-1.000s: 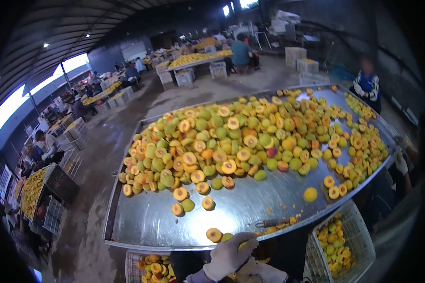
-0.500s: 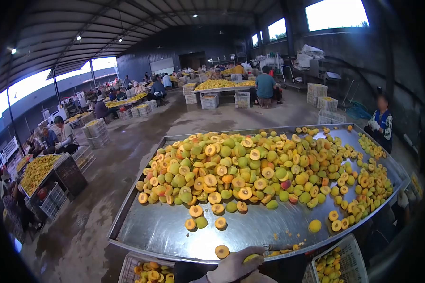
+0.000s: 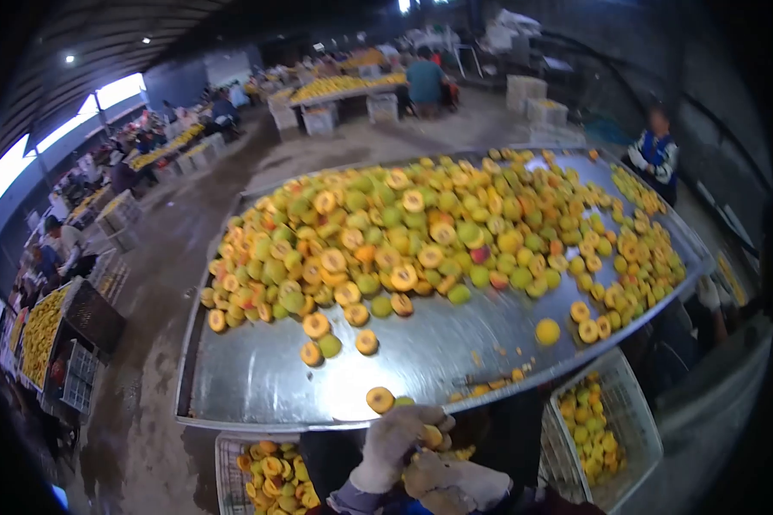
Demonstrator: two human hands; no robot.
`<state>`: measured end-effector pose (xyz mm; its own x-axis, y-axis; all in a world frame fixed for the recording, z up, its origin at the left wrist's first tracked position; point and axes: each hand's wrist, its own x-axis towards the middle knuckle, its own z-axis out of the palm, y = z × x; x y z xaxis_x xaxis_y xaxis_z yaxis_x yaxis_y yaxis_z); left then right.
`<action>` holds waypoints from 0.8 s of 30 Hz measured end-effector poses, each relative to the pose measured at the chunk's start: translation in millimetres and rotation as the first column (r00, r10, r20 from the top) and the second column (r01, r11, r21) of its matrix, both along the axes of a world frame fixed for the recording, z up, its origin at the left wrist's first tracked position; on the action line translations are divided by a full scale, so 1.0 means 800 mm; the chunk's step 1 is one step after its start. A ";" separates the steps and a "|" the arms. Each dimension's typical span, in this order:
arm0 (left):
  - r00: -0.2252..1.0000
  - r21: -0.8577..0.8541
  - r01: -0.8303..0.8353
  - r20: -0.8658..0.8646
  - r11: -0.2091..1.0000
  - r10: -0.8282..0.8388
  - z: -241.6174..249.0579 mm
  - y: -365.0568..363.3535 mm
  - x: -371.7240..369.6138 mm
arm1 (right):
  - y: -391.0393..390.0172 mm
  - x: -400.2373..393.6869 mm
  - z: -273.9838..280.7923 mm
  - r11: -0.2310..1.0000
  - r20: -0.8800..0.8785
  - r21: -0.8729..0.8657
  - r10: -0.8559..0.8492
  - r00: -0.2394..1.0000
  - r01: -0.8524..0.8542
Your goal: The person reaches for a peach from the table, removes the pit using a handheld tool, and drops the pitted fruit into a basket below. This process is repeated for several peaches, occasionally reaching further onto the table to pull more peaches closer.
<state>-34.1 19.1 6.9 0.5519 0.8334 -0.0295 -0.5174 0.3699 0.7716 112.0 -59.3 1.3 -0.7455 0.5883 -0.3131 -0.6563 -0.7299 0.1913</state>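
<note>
Both of my hands wear pale, stained gloves and are close together in front of the metal table's (image 3: 258, 378) near edge. My left hand (image 3: 391, 446) has its fingers closed around a yellow peach half (image 3: 432, 436). My right hand (image 3: 455, 482) is curled right beside that peach; whatever its fingers hold, if anything, is hidden. On the table edge just beyond my left hand are a cut peach half (image 3: 380, 398) and a greenish piece partly covered by the glove. A large heap of halved peaches (image 3: 361, 232) covers the table's far side.
Crates of peach pieces stand below the edge, a left crate (image 3: 232, 476) and a right crate (image 3: 631, 412). Fruit scraps (image 3: 494, 386) lie along the near rim. A person in a blue vest (image 3: 657, 150) is at the far right. Other workers sit at fruit-covered tables behind.
My view has tilted down and turned right. My right hand has come into clear view beside the left one, and both are now off the table's near edge.
</note>
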 end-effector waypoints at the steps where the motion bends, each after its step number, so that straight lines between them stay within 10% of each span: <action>1: 1.000 -0.054 -0.017 0.003 0.998 0.017 0.008 -0.003 0.000 | 0.001 -0.003 0.012 0.999 -0.004 -0.034 -0.022 1.000 0.022; 3: 0.995 -0.113 -0.085 0.039 0.990 0.090 0.015 -0.007 0.006 | 0.012 -0.004 0.035 0.971 0.449 0.097 0.155 0.880 -0.220; 7: 0.985 -0.232 -0.165 0.017 0.958 0.174 0.013 -0.010 0.010 | 0.011 0.003 0.008 0.905 0.576 0.307 0.070 0.814 -0.295; 17: 0.978 -0.207 -0.204 -0.079 0.957 0.191 0.013 -0.006 0.020 | 0.013 0.003 0.000 0.936 0.550 0.213 0.124 0.826 -0.282; 20: 0.979 -0.227 -0.201 -0.071 0.953 0.189 0.003 0.001 0.027 | 0.004 0.001 -0.041 0.906 -0.004 0.401 0.150 0.989 -0.135; 22: 0.722 -0.431 0.327 0.688 0.841 0.072 -0.004 0.016 0.037 | -0.010 -0.015 -0.065 0.951 -0.272 0.306 0.135 0.953 -0.048; 23: 0.980 -0.525 -0.196 -0.092 0.828 0.174 0.019 -0.003 0.050 | -0.017 -0.022 -0.073 0.975 -0.405 0.223 0.104 0.908 -0.012; 24: 0.997 -0.457 -0.055 -0.079 0.888 0.022 0.011 0.006 0.048 | -0.019 -0.026 -0.074 0.994 -0.523 0.113 0.048 0.851 0.014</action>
